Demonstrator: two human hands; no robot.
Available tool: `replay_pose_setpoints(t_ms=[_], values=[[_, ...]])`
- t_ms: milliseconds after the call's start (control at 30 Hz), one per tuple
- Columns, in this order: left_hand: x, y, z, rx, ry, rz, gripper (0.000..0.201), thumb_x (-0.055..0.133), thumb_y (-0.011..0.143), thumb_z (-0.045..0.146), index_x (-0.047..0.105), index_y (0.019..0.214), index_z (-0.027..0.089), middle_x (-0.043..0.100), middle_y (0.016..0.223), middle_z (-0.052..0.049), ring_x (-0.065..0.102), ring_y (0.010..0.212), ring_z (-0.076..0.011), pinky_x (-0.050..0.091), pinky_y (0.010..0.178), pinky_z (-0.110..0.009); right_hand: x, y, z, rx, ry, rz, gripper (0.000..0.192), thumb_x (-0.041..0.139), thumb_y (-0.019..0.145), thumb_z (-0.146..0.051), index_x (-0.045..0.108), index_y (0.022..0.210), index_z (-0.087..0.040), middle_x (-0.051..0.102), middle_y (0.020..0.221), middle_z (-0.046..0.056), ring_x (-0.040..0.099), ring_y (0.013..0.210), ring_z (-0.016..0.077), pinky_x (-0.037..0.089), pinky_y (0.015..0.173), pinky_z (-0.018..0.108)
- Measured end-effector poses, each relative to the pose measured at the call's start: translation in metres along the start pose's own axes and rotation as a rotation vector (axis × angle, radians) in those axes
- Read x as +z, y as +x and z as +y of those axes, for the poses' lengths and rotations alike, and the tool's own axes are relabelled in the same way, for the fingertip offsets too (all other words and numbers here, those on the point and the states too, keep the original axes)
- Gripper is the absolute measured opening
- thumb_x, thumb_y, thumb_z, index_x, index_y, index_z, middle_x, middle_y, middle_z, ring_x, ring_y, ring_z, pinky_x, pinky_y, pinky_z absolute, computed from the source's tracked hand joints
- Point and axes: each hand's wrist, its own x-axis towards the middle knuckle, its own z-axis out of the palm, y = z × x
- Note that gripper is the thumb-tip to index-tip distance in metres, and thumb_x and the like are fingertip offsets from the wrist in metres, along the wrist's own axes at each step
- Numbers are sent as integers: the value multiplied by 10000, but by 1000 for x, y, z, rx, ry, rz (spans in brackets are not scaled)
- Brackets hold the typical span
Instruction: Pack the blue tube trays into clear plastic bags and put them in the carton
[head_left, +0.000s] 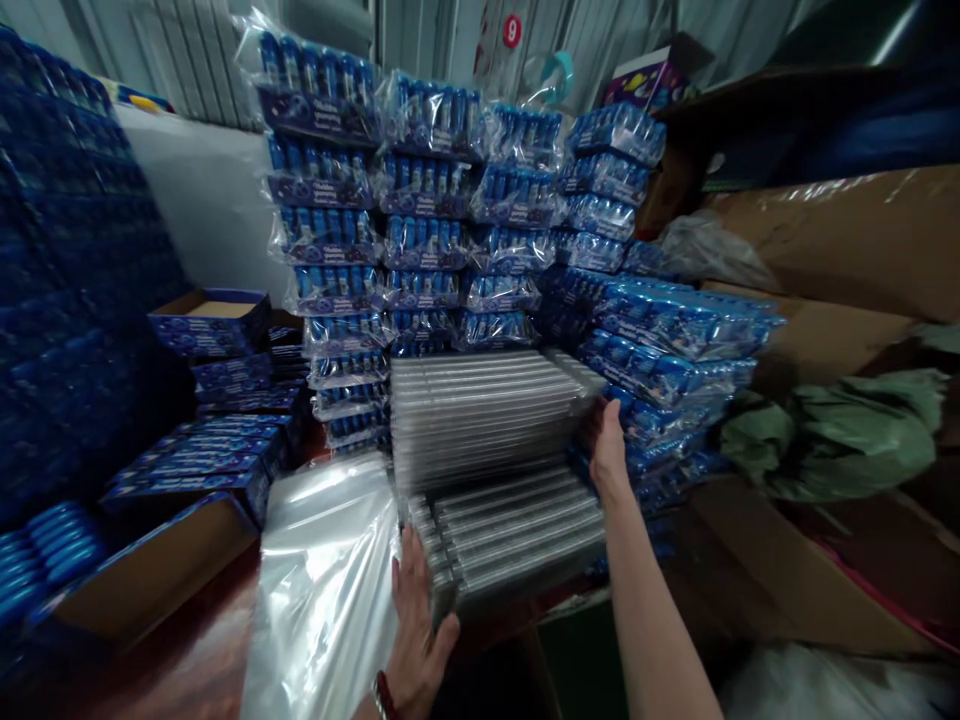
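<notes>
An upper stack of silvery, ribbed pieces (pixel 480 415), perhaps clear plastic and blurred by motion, sits tilted over a lower ribbed stack (pixel 525 530). My right hand (pixel 609 445) is at the upper stack's right end, its thumb raised and its fingers partly hidden around the edge. My left hand (pixel 420 610) is by the lower stack's left end, fingers stretched out and thumb apart; whether it touches the stack is unclear. Just left of that hand lies a pile of shiny clear plastic bags (pixel 322 570).
Shrink-wrapped packs of blue cans or bottles (pixel 427 190) rise in tall columns behind. More wrapped packs (pixel 675 320) stand at right, before large cardboard boxes (pixel 840 240). Blue printed cartons (pixel 210 325) and an open carton (pixel 150 585) are at left. Green crumpled plastic (pixel 862 440) lies far right.
</notes>
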Motion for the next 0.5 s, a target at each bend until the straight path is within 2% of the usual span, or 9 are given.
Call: replay_pose_setpoints(t_ms=[100,200,267,333,500], values=[[-18,29,3,-99,-168,154,641,202,934,454,-119,1468,303,-111,1562,4,-59,1426,-286,34,1152,-552,5,0,2,95,99,48,805,386,646,-835,586,1099,-201,661,1013,63,594,1014,230,475,855,389],[-24,80,10,-189,-293,320,629,147,950,440,-169,1461,253,-193,1543,8,-127,1420,-233,-32,1170,-463,7,0,0,92,131,-18,805,315,659,-858,615,1036,-212,668,1011,57,592,1023,225,463,866,392],[-22,111,14,-198,-313,309,662,151,947,465,-134,1472,181,-149,1552,-45,-112,1423,-235,-53,1168,-452,11,-2,-1,78,108,-99,815,287,661,-870,634,1010,-220,670,1026,66,587,1042,224,451,886,399],[-18,130,15,-157,-313,252,686,176,942,496,-65,1483,151,-72,1561,-82,-69,1430,-242,-32,1167,-470,16,-7,-1,76,74,-146,808,293,662,-872,641,1015,-234,669,1048,69,577,1071,220,438,908,403],[-16,130,15,-79,-330,210,704,286,937,498,24,1486,144,-19,1565,-91,-24,1436,-212,22,1170,-410,35,-26,2,71,50,-222,811,285,684,-859,604,1127,-260,647,1110,63,546,1126,211,413,943,402]])
